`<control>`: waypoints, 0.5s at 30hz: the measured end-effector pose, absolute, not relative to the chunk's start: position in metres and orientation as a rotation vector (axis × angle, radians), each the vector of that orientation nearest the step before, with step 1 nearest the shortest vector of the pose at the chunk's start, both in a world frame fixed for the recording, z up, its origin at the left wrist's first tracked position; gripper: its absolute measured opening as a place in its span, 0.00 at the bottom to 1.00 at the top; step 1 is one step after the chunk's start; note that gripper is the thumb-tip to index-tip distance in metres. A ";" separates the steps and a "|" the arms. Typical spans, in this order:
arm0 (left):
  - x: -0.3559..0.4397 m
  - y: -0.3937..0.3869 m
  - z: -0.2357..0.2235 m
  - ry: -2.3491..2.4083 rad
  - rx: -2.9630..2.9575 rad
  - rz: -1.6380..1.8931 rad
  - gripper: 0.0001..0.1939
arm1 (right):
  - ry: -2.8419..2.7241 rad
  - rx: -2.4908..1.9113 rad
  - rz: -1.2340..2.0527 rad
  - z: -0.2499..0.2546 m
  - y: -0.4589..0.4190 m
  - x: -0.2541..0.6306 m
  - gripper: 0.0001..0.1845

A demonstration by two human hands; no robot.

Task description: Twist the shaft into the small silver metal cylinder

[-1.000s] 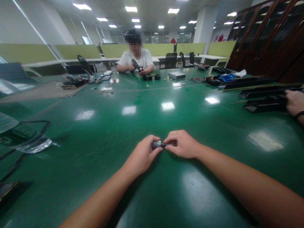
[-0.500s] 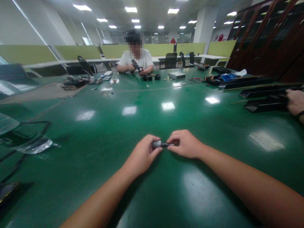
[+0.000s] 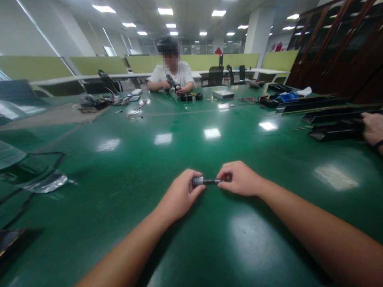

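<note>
My left hand (image 3: 183, 192) is closed around the thick end of a small silver-and-black cylindrical piece with a thin shaft (image 3: 198, 181). This piece lies sideways, low over the green tabletop, and its exact kind is unclear. The dark shaft points right, towards my right hand (image 3: 236, 178). There, my right thumb and fingertips pinch the shaft's far end, whose tip they cover. A stretch of the shaft shows between the two hands.
A clear plastic container (image 3: 44, 179) and dark cables are at left. Black channel-shaped pieces (image 3: 329, 131) lie at right, one touched by another person's hand (image 3: 372, 127). Across the green table (image 3: 179, 123), a person in white (image 3: 185, 73) holds a dark tool. A grey box (image 3: 223, 94) sits nearby.
My right hand has shifted slightly right and a little up along the shaft, so more of the shaft shows between my hands. My left hand has hardly moved.
</note>
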State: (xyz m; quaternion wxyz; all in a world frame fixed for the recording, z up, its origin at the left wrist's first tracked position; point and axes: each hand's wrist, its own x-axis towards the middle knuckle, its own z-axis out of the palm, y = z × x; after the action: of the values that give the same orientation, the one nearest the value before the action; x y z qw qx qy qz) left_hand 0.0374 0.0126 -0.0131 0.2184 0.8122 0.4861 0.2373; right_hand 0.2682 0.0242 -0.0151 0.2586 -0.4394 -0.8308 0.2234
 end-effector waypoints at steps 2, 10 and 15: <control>0.038 0.012 -0.013 1.346 2.252 0.655 0.12 | -2.254 -1.186 0.617 -0.015 0.025 0.270 0.05; 0.038 0.012 -0.012 1.342 2.264 0.656 0.12 | -2.276 -1.175 0.619 -0.015 0.025 0.273 0.06; 0.039 0.011 -0.012 1.352 2.262 0.654 0.11 | -2.288 -1.193 0.643 -0.011 0.025 0.275 0.06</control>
State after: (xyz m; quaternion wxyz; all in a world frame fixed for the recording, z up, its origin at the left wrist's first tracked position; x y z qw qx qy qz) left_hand 0.0388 0.0111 -0.0119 0.2117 0.8141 0.4867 0.2355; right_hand 0.2748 0.0246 -0.0115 0.2389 -0.4358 -0.8353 0.2350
